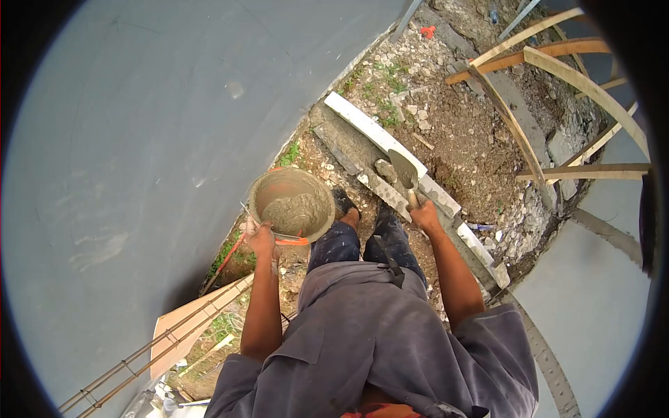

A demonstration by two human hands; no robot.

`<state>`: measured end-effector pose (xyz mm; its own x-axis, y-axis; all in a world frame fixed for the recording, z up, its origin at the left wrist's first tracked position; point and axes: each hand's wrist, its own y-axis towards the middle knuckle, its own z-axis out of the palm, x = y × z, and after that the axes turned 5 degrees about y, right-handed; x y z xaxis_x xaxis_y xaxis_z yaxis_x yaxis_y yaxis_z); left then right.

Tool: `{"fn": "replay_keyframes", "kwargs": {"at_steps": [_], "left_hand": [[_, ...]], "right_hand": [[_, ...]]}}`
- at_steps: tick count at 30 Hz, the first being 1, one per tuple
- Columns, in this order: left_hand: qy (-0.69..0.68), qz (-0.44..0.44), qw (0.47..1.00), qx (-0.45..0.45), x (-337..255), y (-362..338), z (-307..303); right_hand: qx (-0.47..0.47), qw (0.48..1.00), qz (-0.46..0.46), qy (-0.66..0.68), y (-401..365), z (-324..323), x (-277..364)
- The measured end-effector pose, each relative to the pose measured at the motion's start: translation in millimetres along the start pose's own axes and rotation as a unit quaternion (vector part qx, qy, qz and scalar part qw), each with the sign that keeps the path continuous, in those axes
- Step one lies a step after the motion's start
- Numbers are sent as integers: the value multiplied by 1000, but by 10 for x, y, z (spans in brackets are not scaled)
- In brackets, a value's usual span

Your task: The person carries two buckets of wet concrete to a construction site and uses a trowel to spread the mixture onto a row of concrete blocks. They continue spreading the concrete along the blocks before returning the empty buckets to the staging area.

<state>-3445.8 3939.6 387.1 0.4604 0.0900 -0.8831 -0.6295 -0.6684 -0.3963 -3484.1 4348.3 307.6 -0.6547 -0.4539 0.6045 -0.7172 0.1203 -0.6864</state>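
Observation:
My left hand point(261, 240) grips the rim of a round bucket point(326, 221) at its near left side. Wet grey mortar point(293, 209) lies inside the bucket, and an orange strip shows along its near edge. In my right hand point(425, 214) is the handle of a trowel point(404, 169), its blade pointing away from me. Mortar smears the blade, which is over a long narrow trough-like form point(348, 143) with a white board point(369, 129) along its far side. A lump of mortar or stone point(385, 169) sits just left of the blade.
A large grey wall point(153, 125) rises at the left. Wooden braces point(512, 122) cross the rubble-strewn ground point(467, 157) at the upper right. Tied steel rebar point(167, 338) slants across the lower left beside a plywood sheet point(181, 324). My feet point(345, 202) stand between bucket and form.

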Motion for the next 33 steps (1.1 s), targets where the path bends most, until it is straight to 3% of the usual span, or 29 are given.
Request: {"fn": "replay_keyframes", "kwargs": {"at_steps": [1,5,7,9,10,13,17,18,19,21,22,26,28,29,30,31,32,33], "left_hand": [[-10,0,1000,-19,131,21,67],[-39,-42,998,-21,310,-120,407],[-31,-62,997,-21,522,-155,490],[-116,-136,983,-30,453,-231,684],[-84,-122,989,-25,760,-126,612],[-112,-140,984,-9,946,-24,545],[-127,-180,975,-35,1007,30,381],[-123,-178,976,-39,1032,39,350],[-111,-158,980,-44,1056,37,318],[-90,-147,983,-57,1079,68,266],[-72,-135,986,-63,1077,70,248],[-25,-137,987,-78,1060,186,186],[-12,-132,988,-80,1110,281,157],[-13,-138,987,-84,1132,287,159],[-14,-141,986,-84,1161,314,169],[-19,-139,986,-84,1201,369,203],[-28,-144,987,-71,1220,401,234],[-27,-144,986,-74,1249,426,279]], "right_hand": [[15,998,55,22,10,-56,-24],[35,995,89,28,-6,-161,-14],[69,996,55,30,283,-44,-244],[66,996,55,-5,632,153,-320],[58,995,82,5,844,333,-466],[75,992,104,15,1168,753,-163],[66,927,270,250,2309,1528,-386],[17,915,295,275,2645,1804,-406],[-25,900,308,308,2694,1925,53],[-31,829,375,413,3326,2484,162],[-11,884,334,327,3116,2512,705],[-25,902,319,291,3100,2738,831],[-4,967,189,172,2878,2699,787],[-2,967,192,166,2781,2647,823],[31,994,98,-29,2711,2579,874],[63,973,-5,-221,2695,2520,976],[65,972,-9,-224,2750,2526,1037],[31,957,-71,-280,2828,2552,1100]]}}
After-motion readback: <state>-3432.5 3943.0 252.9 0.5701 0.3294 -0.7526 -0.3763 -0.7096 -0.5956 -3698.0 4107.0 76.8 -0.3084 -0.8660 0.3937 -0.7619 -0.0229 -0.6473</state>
